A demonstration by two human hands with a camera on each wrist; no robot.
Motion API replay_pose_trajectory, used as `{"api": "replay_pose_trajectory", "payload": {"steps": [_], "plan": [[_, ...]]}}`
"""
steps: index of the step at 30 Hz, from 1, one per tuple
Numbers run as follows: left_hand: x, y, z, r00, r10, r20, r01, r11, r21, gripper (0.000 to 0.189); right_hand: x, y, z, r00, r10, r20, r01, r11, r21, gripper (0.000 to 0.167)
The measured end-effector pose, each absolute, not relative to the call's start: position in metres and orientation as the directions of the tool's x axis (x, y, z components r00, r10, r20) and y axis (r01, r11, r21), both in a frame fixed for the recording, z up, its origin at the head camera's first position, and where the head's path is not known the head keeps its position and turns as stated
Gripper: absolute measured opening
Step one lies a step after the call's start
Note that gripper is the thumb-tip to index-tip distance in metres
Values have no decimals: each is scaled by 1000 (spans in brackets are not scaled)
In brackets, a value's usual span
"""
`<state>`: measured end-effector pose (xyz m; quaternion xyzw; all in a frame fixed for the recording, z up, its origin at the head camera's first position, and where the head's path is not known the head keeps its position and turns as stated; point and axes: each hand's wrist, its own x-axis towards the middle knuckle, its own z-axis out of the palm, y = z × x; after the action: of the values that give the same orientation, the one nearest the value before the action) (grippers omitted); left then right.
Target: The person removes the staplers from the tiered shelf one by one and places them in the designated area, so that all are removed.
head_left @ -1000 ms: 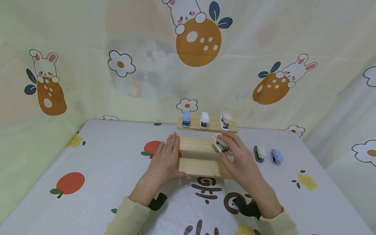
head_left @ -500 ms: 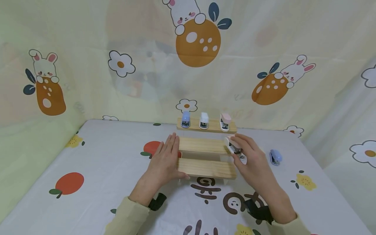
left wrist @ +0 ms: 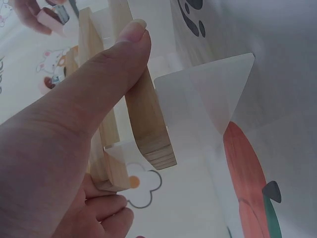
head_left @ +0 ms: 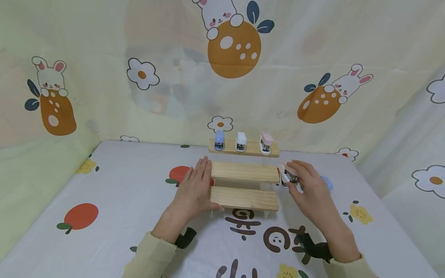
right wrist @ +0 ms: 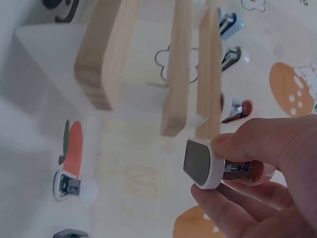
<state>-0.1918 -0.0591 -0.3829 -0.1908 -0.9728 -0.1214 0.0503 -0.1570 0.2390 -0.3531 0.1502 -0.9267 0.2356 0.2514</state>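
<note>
The right hand point(head_left: 311, 193) pinches a pink-topped white stapler point(right wrist: 198, 162) between thumb and fingertips, holding it tilted just beside the right end of the rack's middle plank point(head_left: 245, 172); the right wrist view shows the stapler's dark grey base. The left hand point(head_left: 192, 191) is spread, its fingers straight along the rack's left end and its thumb against the front plank point(head_left: 243, 199); it grasps no stapler. The planks are pale wood, set in steps on whitish see-through supports point(left wrist: 203, 94). On the back plank point(head_left: 230, 145) stand three staplers in a row: a blue stapler point(head_left: 219, 139) at the left, a white stapler point(head_left: 241, 141) in the middle and a pink stapler point(head_left: 266, 143) at the right. A second blue stapler point(head_left: 327, 182) sits on the table point(head_left: 132, 181), partly hidden behind the right hand. The right wrist view shows a white-rimmed stapler point(right wrist: 64, 186) on the table near the rack, and a dark stapler point(right wrist: 70, 233) cut off by the edge.
</note>
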Motion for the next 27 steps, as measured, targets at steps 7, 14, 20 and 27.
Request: {"api": "replay_pose_trajectory", "payload": {"steps": [7,14,20,27], "plan": [[-192,-59,-382,-918,362,158,390,897,210,140,-161,246,-359,-888,-109,447,-301,872,-386,56],[-190,-59,-380,-915,365,170,394,898,197,139,-167,250,-366,-942,-90,323,-226,881,-415,52],[-190,-60,-380,-916,363,171,393,897,203,138,-171,252,-372,-962,-89,259,-196,884,-425,49],[-190,-60,-381,-921,358,157,386,897,217,139,-175,253,-382,-979,-73,191,-145,906,-397,48]]}}
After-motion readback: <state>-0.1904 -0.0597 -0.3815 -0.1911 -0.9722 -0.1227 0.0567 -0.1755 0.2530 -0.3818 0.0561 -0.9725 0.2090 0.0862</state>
